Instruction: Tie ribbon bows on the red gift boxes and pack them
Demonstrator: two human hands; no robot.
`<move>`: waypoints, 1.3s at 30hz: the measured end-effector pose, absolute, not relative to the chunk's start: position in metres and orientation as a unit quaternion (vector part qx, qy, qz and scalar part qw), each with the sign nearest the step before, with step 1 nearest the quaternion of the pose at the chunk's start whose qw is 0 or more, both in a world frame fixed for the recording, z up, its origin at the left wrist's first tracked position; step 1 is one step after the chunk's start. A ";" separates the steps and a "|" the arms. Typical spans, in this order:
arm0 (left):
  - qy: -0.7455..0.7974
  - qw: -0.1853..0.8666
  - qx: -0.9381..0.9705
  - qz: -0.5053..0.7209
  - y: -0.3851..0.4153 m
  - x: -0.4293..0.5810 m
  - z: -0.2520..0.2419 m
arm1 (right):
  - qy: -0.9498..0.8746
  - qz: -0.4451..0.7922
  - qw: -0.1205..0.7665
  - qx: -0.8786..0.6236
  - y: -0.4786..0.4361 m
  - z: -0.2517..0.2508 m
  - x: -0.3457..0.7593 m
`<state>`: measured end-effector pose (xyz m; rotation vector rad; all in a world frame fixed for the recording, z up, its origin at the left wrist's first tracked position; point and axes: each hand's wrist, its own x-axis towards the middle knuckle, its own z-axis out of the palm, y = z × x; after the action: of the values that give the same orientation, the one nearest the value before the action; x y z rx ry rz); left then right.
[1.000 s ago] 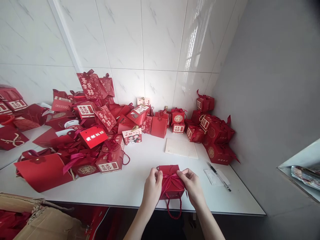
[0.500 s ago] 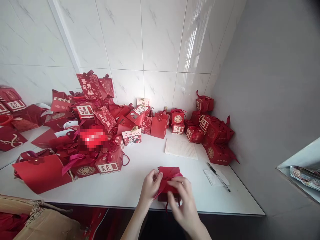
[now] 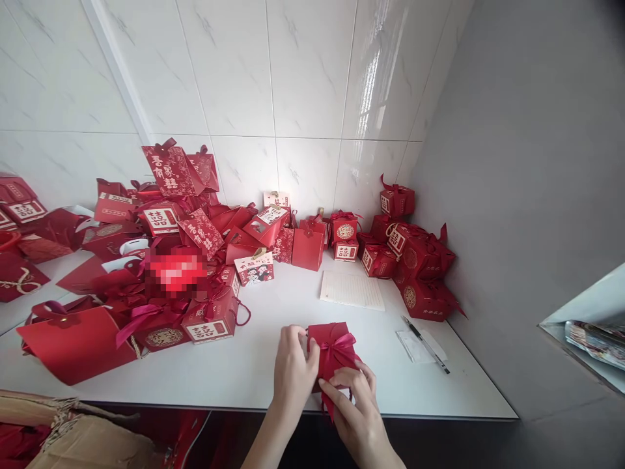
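Note:
A small red gift box (image 3: 326,335) stands near the front edge of the white table, its top facing me. A magenta-red ribbon bow (image 3: 340,348) is tied across that top, with a tail hanging at the front. My left hand (image 3: 294,365) is closed against the box's left side, thumb at the upper edge. Curled around the front right corner, my right hand (image 3: 356,397) presses its fingers on the box by the ribbon tail. Its fingertips partly cover the lower part of the box and a pale patch on its front.
A large heap of red gift boxes (image 3: 209,329) fills the table's left side. More boxes (image 3: 424,299) are stacked at the right wall. A lined notepad (image 3: 351,291) and a pen (image 3: 426,345) lie beyond my hands. A cardboard carton (image 3: 92,443) stands at lower left.
The bow now shows fuller on top of the box. My right hand has moved down from the bow to the front right corner; my left hand has shifted slightly along the left side.

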<state>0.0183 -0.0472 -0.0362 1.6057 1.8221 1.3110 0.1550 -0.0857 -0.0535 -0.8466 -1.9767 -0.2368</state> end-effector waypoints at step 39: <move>0.536 0.310 0.695 0.366 -0.029 0.016 -0.029 | -0.792 0.003 0.563 -0.236 -0.094 -0.068 0.130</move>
<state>0.0164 -0.0291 -0.0291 1.8351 1.4160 0.9666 0.1296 -0.0939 -0.0683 -0.5544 -1.8642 0.0081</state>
